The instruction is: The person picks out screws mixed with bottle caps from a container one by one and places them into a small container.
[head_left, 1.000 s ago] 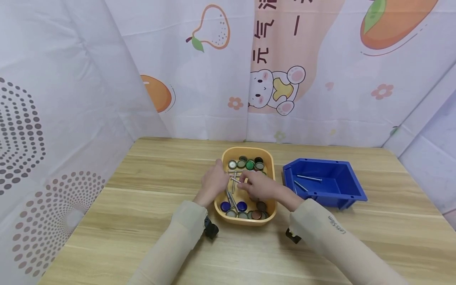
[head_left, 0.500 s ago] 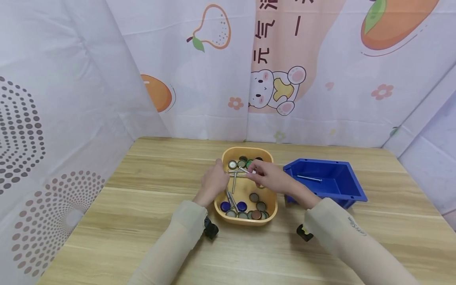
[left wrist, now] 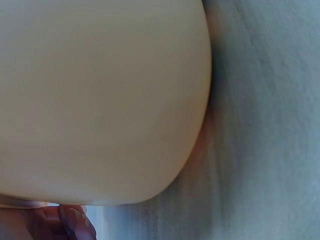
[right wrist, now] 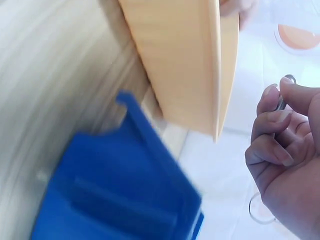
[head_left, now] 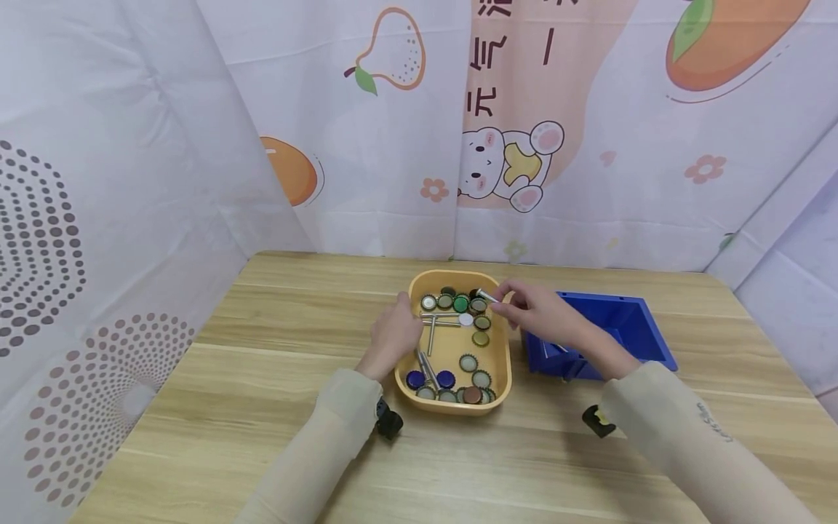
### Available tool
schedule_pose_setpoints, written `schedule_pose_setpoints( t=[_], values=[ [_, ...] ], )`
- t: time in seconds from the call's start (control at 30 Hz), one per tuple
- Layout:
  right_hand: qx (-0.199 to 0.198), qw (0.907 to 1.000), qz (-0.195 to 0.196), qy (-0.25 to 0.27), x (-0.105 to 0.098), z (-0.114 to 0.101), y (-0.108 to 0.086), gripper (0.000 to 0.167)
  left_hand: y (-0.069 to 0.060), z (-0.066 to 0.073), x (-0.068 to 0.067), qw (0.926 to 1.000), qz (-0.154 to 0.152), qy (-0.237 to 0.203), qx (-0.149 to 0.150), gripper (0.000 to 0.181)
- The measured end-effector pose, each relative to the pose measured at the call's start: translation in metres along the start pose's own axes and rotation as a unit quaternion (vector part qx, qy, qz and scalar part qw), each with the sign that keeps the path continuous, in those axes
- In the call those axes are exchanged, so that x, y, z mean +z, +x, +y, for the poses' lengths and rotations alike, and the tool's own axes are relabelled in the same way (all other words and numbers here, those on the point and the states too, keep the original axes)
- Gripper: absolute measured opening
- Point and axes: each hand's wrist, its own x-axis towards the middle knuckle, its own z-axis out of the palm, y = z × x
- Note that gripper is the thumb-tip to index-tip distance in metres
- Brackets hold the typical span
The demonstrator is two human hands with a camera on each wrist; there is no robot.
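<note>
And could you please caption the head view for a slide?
Left hand holding a yellow tray of bottle caps, right hand pinching a screw, blue bin alongside.

Head: high, facing forward-down over the worktop (head_left: 275,335) | left wrist: tight in on yellow tray (left wrist: 105,110) | right wrist: close, tipped sideways, sharing that tray and the blue bin (right wrist: 120,170) with head

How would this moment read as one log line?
left hand: holds yellow tray; right hand: pinches screw; bottle caps: inside tray; blue bin: beside tray
</note>
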Motion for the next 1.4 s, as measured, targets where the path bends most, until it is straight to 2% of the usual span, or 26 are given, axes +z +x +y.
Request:
schedule_pose_setpoints(
  t=[0.23,0.67,1.07,1.27,1.4],
  values=[
    [0.033,0.999,0.011,-0.026,-0.02,0.015,-0.01,0.024,0.0,0.001,0.0,1.0,0.002,0.003,0.003,0.039],
    [0.031,0.9967,0.007,-0.074,-0.047,0.041,-0.026,0.022,0.0,0.001,0.001,0.9999,0.006,0.008,0.006,0.04],
    [0.012,0.9904,-0.01,-0.137,-0.054,0.067,-0.035,0.016,0.001,0.0,0.001,0.9999,0.006,0.009,0.004,0.041],
    [-0.025,0.9818,-0.012,-0.188,-0.052,0.076,-0.037,0.011,0.001,0.001,0.001,1.0,0.005,0.008,0.002,0.043],
    [-0.013,0.9784,-0.036,-0.203,-0.05,0.08,-0.039,0.01,0.001,0.0,0.001,1.0,0.003,0.009,0.003,0.043]
  ],
)
